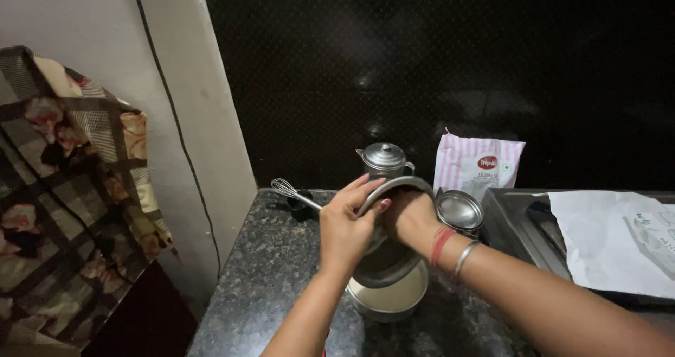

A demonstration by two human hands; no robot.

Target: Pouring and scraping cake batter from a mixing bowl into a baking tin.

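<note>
My left hand point(346, 225) grips the rim of a round steel sieve-like pan point(391, 258), which is tilted up on edge. My right hand point(410, 215) is inside or behind it, pressed against its surface. Directly below sits a steel bowl point(391, 299) holding a pale, creamy content. Both hands are over the granite counter point(274, 265).
A lidded steel pot point(384, 158) stands behind the hands, with a wire whisk point(290, 191) to its left. A round steel container point(460, 211) and a pink-striped white packet point(476, 164) are at the right. Paper point(613, 239) lies on a steel stove. A patterned cloth point(67, 202) hangs at left.
</note>
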